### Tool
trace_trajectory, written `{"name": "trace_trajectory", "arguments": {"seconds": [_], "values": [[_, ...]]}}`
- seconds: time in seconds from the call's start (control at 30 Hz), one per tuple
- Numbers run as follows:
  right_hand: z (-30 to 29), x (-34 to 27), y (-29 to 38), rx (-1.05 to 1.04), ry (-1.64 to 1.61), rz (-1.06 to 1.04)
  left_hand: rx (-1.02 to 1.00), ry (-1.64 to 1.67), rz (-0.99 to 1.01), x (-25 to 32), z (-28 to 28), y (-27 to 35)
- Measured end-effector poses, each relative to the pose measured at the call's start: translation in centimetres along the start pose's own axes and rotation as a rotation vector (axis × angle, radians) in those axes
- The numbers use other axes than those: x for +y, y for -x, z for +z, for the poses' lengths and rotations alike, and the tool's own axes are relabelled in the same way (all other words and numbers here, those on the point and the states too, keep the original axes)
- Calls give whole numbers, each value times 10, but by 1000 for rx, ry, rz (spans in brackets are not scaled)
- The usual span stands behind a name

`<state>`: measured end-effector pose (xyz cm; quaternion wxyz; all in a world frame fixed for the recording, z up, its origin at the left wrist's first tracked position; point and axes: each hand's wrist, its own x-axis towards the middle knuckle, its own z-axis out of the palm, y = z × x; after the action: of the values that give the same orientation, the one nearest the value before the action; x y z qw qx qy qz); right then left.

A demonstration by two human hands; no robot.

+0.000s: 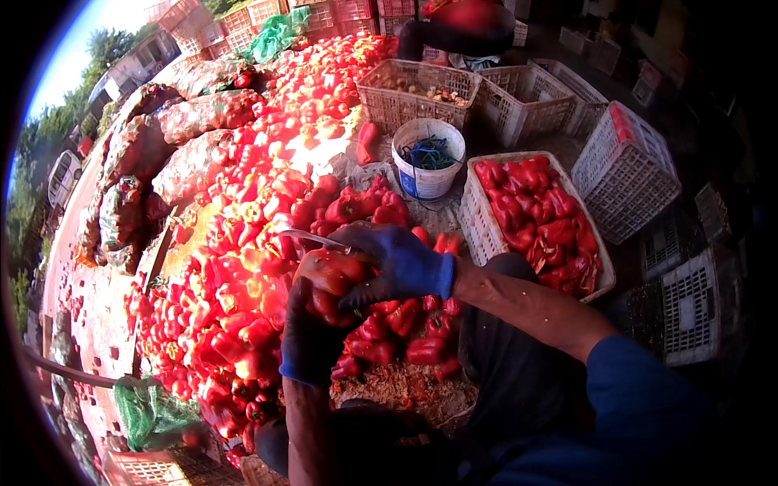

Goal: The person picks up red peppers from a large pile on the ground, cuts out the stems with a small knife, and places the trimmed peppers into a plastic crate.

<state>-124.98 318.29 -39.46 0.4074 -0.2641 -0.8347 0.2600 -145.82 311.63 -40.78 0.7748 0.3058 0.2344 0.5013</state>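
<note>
My left hand [310,331], in a dark glove with a blue cuff, cups a large red bell pepper [333,276] from below. Gloved in blue and black, my right hand [398,261] grips a knife [316,237] whose curved blade points left above the pepper. The knife's handle is hidden inside that hand. Fingers of my right hand also lie along the pepper's right side. Around both hands spreads a big heap of red bell peppers [237,310]. Between my knees, chopped scraps and seeds [401,389] cover the ground, with several peppers beside them.
To the right stands a plastic crate [480,234] filled with red peppers. A white bucket [428,182] holding blue-green strings is behind it. More crates [419,100] and another person [462,30] are at the back. Filled mesh sacks [194,164] line the left; green netting [146,413] lies lower left.
</note>
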Motion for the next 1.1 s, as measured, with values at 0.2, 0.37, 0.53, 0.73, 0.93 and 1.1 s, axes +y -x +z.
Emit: {"name": "trace_trajectory", "arguments": {"seconds": [0.2,0.37,0.53,0.73,0.93,1.1], "values": [[3,-8,3,21,71,-51,49,261,-5,6,9,6],[7,-10,3,108,19,-103,93,255,128,2,6,6],[8,-14,4,204,6,-96,150,243,204,-1,5,12],[-1,-12,-4,252,57,-71,232,182,199,-10,23,11],[-3,-12,-8,148,35,-42,218,-485,234,-8,-11,14],[-3,-8,-3,147,-170,1,274,-269,358,19,36,6]]}}
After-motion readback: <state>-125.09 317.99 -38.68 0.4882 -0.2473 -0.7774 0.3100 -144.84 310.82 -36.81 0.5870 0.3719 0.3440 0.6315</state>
